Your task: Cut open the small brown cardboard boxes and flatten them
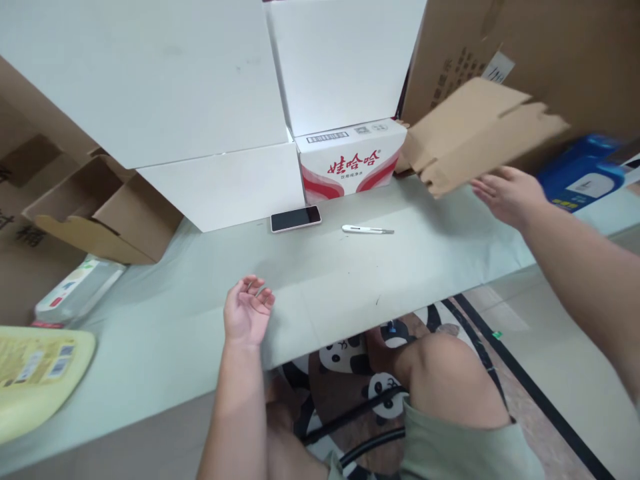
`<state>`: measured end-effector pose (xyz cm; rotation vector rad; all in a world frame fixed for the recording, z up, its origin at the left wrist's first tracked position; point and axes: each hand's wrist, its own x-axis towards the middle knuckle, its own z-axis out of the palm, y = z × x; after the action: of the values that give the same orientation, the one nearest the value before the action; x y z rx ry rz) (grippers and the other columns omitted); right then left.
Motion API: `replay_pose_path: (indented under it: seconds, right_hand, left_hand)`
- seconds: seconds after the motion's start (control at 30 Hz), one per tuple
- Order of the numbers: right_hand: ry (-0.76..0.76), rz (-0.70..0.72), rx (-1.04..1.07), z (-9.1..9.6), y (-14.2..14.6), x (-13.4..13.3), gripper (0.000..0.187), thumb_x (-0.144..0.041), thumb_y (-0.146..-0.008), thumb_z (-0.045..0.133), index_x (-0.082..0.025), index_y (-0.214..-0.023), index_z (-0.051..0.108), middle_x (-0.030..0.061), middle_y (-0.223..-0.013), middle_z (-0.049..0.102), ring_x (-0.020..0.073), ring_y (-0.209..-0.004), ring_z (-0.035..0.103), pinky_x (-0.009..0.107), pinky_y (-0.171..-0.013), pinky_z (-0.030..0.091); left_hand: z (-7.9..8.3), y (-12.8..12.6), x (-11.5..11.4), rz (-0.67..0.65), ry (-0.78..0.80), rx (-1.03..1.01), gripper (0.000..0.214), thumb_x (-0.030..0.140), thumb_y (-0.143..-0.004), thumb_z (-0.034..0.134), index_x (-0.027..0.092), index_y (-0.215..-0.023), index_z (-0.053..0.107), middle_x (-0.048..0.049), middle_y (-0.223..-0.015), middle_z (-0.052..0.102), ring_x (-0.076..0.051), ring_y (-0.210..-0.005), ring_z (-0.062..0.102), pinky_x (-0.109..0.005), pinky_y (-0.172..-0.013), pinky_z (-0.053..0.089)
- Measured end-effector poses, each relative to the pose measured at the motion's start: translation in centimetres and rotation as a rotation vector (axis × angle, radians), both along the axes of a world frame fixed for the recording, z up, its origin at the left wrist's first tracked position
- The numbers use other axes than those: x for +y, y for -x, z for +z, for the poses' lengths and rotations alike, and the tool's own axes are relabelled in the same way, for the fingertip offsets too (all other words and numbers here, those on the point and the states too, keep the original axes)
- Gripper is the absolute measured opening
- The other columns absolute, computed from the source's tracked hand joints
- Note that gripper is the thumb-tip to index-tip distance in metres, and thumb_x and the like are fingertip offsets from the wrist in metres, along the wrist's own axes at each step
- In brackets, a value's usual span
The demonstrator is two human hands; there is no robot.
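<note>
The cardboard [475, 130] hangs tilted over the table's [350, 280] right end, at the open right hand's [507, 193] fingertips; blur hides whether they touch. It looks light and stiff, floppy at its folds: best pinched at an edge. The left hand [246, 310] lies open, palm up, on the table

The single view looks from the person's head, forward and down across the bench [350, 280], from its near edge to the boxes [200, 100] at its far edge. It is close, with the left hand [246, 310] and right hand [507, 193] in frame.
</note>
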<state>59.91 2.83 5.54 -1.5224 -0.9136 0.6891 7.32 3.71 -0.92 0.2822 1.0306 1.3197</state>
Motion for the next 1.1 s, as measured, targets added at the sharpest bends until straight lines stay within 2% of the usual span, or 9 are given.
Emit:
replay_pose_path:
  seconds: [0.1,0.23,0.33,0.47,0.6,0.77,0.93,1.03,1.1]
  right_hand:
    - [0.128,-0.052,-0.033,-1.0,1.2,4.9,0.013,-0.014,-0.092,0.054,-0.023,-0.085,0.048,0.0004,-0.077,0.065,0.0112,-0.074,0.068,0.032,-0.082,0.056]
    - [0.341,0.121,-0.182,-5.0,5.2,4.9,0.007,-0.019,-0.087,0.061,-0.02,-0.093,0.057,0.0096,-0.09,0.073,0.021,-0.084,0.072,0.043,-0.086,0.06]
    - [0.41,0.252,-0.39,-7.4,8.6,3.3,0.029,-0.021,-0.08,0.07,-0.018,-0.108,0.064,0.0158,-0.117,0.072,0.0304,-0.11,0.069,0.052,-0.103,0.053]
    - [0.437,0.406,-0.732,-8.6,12.2,3.4,0.06,-0.026,-0.081,0.07,-0.018,-0.139,0.055,0.0154,-0.153,0.051,0.0314,-0.144,0.045,0.044,-0.123,0.032]
    - [0.553,0.462,-0.927,-8.3,14.7,4.9,0.059,-0.024,-0.086,0.061,-0.015,-0.144,0.052,0.0218,-0.146,0.056,0.0374,-0.135,0.053,0.05,-0.113,0.041]
    - [0.654,0.532,-1.025,-6.5,17.6,5.5,0.027,-0.014,-0.078,0.058,-0.016,-0.102,0.069,0.0183,-0.114,0.072,0.0346,-0.116,0.065,0.041,-0.098,0.049]
    - [0.696,0.765,-0.863,-5.2,24.2,5.2,0.014,-0.017,-0.085,0.05,-0.021,-0.092,0.061,0.0074,-0.099,0.078,0.0228,-0.094,0.074,0.035,-0.087,0.054]
    - [0.604,0.99,-0.445,-4.9,30.3,5.3,0.01,-0.032,-0.088,0.058,-0.025,-0.095,0.059,0.0058,-0.116,0.076,0.0231,-0.107,0.074,0.037,-0.093,0.055]
    - [0.449,1.056,-0.11,-4.6,35.0,6.0,0.025,-0.042,-0.08,0.072,-0.026,-0.092,0.057,0.0066,-0.118,0.075,0.0282,-0.124,0.066,0.043,-0.101,0.05]
  left_hand:
    - [-0.2,0.1,0.3,0.013,-0.018,0.012,0.016,0.03,-0.068,0.068,0.018,-0.078,0.064,0.0022,-0.065,0.067,-0.012,-0.05,0.065,-0.023,-0.049,0.053]
    - [-0.2,0.4,0.7,0.027,-0.039,0.007,0.018,0.03,-0.065,0.069,0.017,-0.077,0.064,0.0019,-0.065,0.066,-0.012,-0.05,0.064,-0.023,-0.049,0.053]
    - [-0.2,0.3,0.9,0.014,-0.037,-0.001,0.018,0.03,-0.065,0.07,0.017,-0.076,0.064,0.002,-0.065,0.066,-0.012,-0.05,0.064,-0.022,-0.049,0.053]
    - [-0.1,0.0,0.7,-0.005,-0.041,-0.012,0.02,0.031,-0.063,0.071,0.018,-0.076,0.064,0.0023,-0.065,0.066,-0.012,-0.051,0.064,-0.022,-0.049,0.052]
    - [0.2,0.5,0.0,0.028,-0.047,-0.034,0.02,0.032,-0.063,0.07,0.018,-0.076,0.064,0.0034,-0.064,0.065,-0.011,-0.05,0.063,-0.021,-0.049,0.052]
    - [0.7,2.8,-1.3,0.075,-0.082,-0.089,0.02,0.033,-0.066,0.069,0.019,-0.078,0.063,0.0045,-0.064,0.063,-0.009,-0.049,0.062,-0.02,-0.049,0.05]
    - [1.0,6.0,-2.4,0.118,-0.13,-0.156,0.02,0.035,-0.069,0.07,0.019,-0.08,0.062,0.0045,-0.065,0.062,-0.008,-0.05,0.061,-0.02,-0.051,0.048]
    - [1.3,7.6,-3.0,0.157,-0.142,-0.209,0.02,0.035,-0.071,0.069,0.019,-0.08,0.061,0.0043,-0.066,0.062,-0.008,-0.051,0.06,-0.02,-0.051,0.047]
    - [1.6,8.6,-3.3,0.181,-0.149,-0.246,0.019,0.034,-0.073,0.069,0.019,-0.08,0.061,0.0038,-0.066,0.062,-0.009,-0.05,0.06,-0.02,-0.051,0.046]
